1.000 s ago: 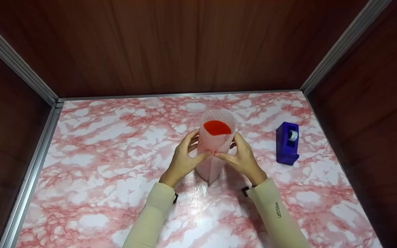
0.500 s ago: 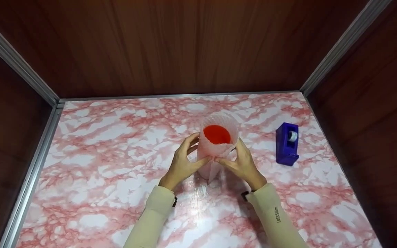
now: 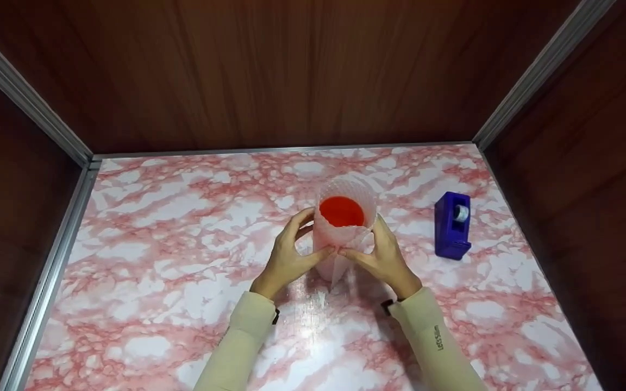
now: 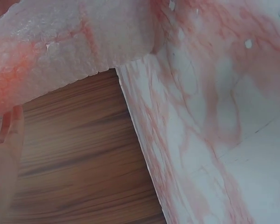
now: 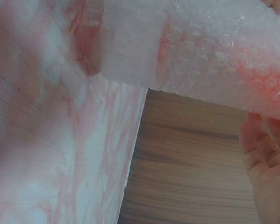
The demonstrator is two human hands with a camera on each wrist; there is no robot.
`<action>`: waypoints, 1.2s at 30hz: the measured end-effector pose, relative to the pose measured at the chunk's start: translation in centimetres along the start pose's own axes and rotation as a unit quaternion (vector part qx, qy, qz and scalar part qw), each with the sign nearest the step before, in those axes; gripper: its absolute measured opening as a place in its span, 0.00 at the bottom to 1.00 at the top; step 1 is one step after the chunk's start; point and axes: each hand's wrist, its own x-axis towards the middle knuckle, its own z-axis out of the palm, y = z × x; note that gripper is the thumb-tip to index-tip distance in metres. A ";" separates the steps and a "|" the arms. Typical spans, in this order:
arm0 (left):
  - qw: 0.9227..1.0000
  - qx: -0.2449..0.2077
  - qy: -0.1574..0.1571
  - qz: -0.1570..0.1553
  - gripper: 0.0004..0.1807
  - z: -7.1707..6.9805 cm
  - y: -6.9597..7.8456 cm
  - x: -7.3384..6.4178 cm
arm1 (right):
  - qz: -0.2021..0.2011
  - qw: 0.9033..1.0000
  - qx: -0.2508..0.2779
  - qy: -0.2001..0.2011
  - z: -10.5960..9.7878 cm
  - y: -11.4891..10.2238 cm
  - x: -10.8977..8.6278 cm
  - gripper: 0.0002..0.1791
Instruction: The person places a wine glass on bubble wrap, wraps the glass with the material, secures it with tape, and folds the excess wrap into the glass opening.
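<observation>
A sleeve of clear bubble wrap (image 3: pixel 326 233) stands upright on the table, wound around a round red object (image 3: pixel 342 211) whose flat top shows inside the rim. My left hand (image 3: pixel 288 255) grips the roll from the left, fingers behind it and thumb on its front. From the other side my right hand (image 3: pixel 383 255) holds it the same way, the two thumbs nearly meeting at the overlapping front edge. In the left wrist view the bubble wrap (image 4: pixel 60 51) shows a red tint through it. The right wrist view has fingertips (image 5: pixel 254 133) against the wrap's side.
A purple tape dispenser (image 3: pixel 450 228) with a roll of clear tape (image 3: pixel 461 213) stands to the right of the hands. The pink-and-white marbled table (image 3: pixel 155 260) is bordered by dark wooden panels (image 3: pixel 291 76) and metal rails (image 3: pixel 47 296).
The roll has tipped from leaning to more upright, so more of the red top shows. Both hands keep their hold, thumbs slightly lower in view. The tape dispenser has not moved.
</observation>
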 end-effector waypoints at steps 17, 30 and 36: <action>1.000 0.004 -0.022 0.005 0.42 0.1 -0.3 -0.2 | 0.017 1.000 0.011 -0.010 -0.5 -0.5 -0.5 0.51; 1.000 0.008 -0.016 0.008 0.44 0.2 0.2 -0.4 | 0.016 0.999 0.028 -0.011 -0.7 -0.4 -0.8 0.52; 0.999 0.025 0.001 0.023 0.40 0.4 0.3 -0.7 | 0.027 0.999 0.027 0.000 -0.5 -0.6 -1.1 0.54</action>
